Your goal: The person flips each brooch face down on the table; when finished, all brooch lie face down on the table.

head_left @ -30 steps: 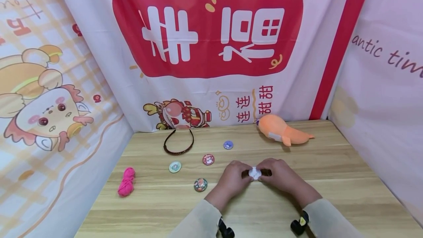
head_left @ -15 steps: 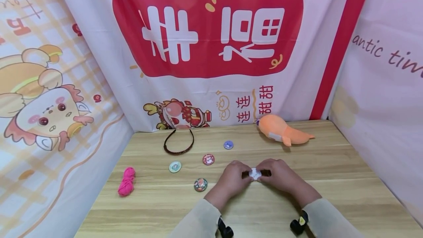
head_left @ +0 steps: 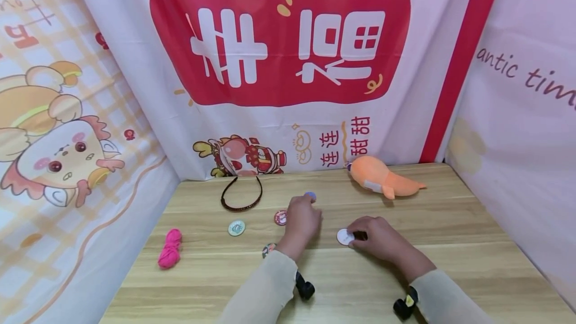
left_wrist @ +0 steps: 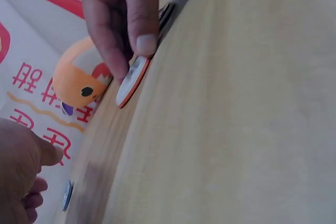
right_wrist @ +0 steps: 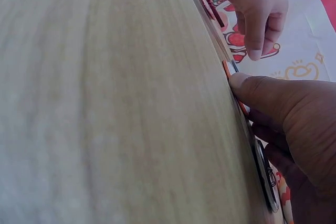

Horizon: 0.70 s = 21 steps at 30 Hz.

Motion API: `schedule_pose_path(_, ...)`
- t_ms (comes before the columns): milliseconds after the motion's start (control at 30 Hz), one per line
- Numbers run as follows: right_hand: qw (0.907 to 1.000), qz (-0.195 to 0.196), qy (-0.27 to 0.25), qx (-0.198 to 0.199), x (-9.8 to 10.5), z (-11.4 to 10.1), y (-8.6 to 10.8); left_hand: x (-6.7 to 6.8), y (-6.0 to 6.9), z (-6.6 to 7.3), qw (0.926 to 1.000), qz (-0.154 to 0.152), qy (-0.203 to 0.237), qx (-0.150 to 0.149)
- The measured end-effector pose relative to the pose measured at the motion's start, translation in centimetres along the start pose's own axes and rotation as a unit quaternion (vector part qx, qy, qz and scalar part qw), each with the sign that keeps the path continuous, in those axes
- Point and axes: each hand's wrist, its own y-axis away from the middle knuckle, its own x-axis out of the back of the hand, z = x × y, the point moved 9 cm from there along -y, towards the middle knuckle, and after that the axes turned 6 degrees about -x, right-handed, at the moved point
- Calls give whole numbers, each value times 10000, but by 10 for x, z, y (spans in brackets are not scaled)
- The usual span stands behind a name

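My right hand [head_left: 375, 236] pinches the edge of a round badge, white side up [head_left: 345, 237], just above or on the wooden table; in the left wrist view this white badge [left_wrist: 132, 81] shows an orange rim. A second dark-rimmed round piece [right_wrist: 266, 176] lies by the right fingers, mostly hidden from above. The left hand [head_left: 302, 221] reaches over the table beside the small blue badge [head_left: 310, 196]. In the left wrist view the left hand [left_wrist: 23, 174] has loosely bent fingers, apart from that badge [left_wrist: 67, 195].
A red badge [head_left: 280, 218] and a dark patterned badge [head_left: 268, 250] are partly covered by the left arm. Farther left lie a pale green badge [head_left: 236, 228], pink yarn [head_left: 170, 249] and a brown headband [head_left: 241, 208]. An orange plush toy [head_left: 384, 178] lies at the back right.
My left hand has let go of the white-sided badge and moved left and away from me toward the blue badge. The right hand stays in place, still gripping the badge.
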Motion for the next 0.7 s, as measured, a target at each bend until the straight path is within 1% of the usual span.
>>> schedule_pose_path(33,10000,5,9,-2,0,0,0,1,-4,-3,9999,82,-107,76)
schedule_pose_path(100,10000,19,-11,1,1,0,0,0,-10,-8,9992,141,-310,229)
schedule_pose_path(233,10000,8,-65,-12,0,0,0,-6,-17,-20,9963,54,-650,552)
schedule_pose_path(300,10000,-19,-87,-34,0,0,1,-10,-20,-25,9954,15,-668,688)
schedule_pose_path(433,9999,-49,-80,-93,0,1,1,-17,-24,-31,9944,-120,-605,853)
schedule_pose_path(600,9998,-82,-52,-200,0,2,0,-26,-29,-35,9933,-326,-519,983)
schedule_pose_path(700,9995,-125,-94,-291,0,4,0,-30,-32,-36,9926,-381,-444,1069)
